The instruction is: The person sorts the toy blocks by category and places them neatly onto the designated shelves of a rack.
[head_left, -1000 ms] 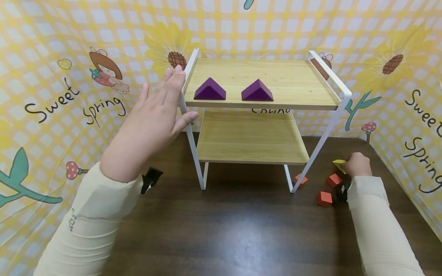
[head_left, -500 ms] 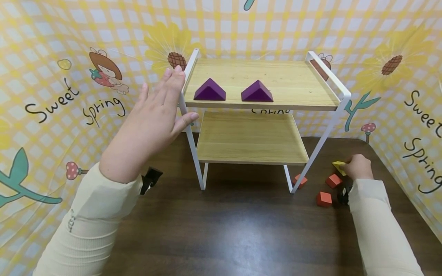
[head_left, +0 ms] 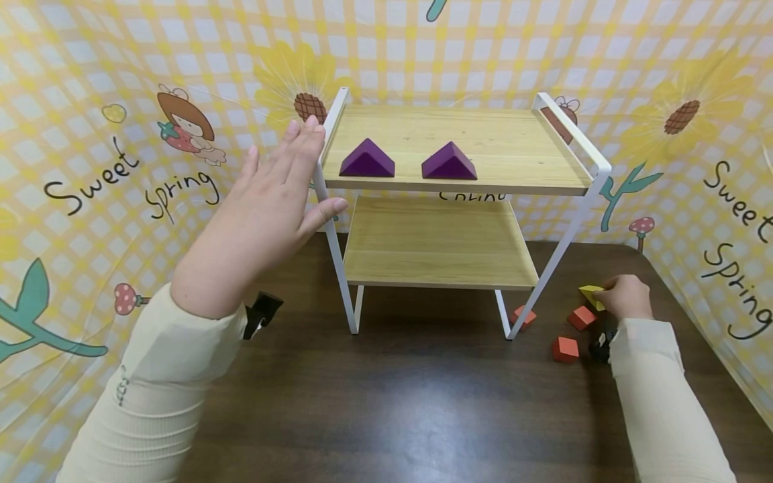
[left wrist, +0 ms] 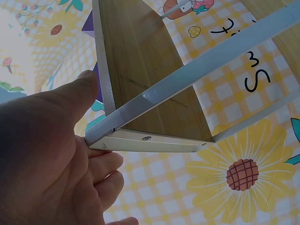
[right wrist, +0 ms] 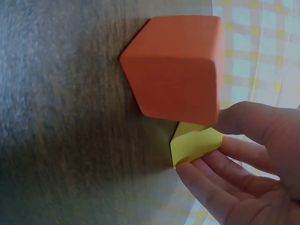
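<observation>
My left hand (head_left: 256, 215) lies against the left side of a two-tier shelf rack (head_left: 459, 144), its fingers straight and the thumb spread. The left wrist view shows a corner of the rack's white metal frame (left wrist: 164, 89) between thumb and fingers. At the right, my right hand (head_left: 627, 297) pinches a small yellow block (head_left: 592, 295) low at the table. The right wrist view has thumb and fingers on this yellow block (right wrist: 194, 143), partly hidden by an orange-red cube (right wrist: 176, 65). Two purple triangular blocks, one left (head_left: 367, 159) and one right (head_left: 449, 162), stand on the top board's front edge.
Several orange-red cubes lie by my right hand, one near the front (head_left: 565, 349), one beside the yellow block (head_left: 582, 318) and one behind the rack's right leg (head_left: 524, 316). The brown table (head_left: 374, 402) meets a yellow checked cloth (head_left: 435, 54) behind and at the sides.
My right hand has shifted very slightly toward the front, still at the yellow block. The left hand and the purple blocks have stayed put.
</observation>
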Demonstrator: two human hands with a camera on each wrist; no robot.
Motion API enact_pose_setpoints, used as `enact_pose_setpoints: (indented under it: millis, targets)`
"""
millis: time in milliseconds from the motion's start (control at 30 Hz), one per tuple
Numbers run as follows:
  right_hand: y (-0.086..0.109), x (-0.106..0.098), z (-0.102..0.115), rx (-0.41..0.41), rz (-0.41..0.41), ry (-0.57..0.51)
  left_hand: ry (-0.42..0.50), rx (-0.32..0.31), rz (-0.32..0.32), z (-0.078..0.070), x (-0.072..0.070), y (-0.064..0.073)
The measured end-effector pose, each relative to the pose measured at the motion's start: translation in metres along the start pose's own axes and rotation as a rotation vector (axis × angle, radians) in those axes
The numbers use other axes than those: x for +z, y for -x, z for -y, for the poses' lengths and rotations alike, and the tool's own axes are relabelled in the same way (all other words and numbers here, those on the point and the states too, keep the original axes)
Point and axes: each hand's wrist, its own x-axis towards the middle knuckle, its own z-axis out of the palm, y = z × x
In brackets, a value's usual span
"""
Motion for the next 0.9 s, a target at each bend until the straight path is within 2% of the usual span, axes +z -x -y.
enact_pose_setpoints:
  millis: [233,700,900]
  targets:
    - [0.0008,0.0017,-0.003,0.049,-0.011,-0.034,0.004,0.005,-0.002,0.0006,0.0012,-0.0005]
    - [0.0043,0.0002,-0.0065,0.029,-0.028,-0.042,0.016,0.017,-0.014,-0.0001,0.0028,-0.0014]
    - [0.0039,0.0007,-0.0064,0.035,0.005,-0.057,0.016,0.014,-0.011,0.0015,0.0026,-0.0013]
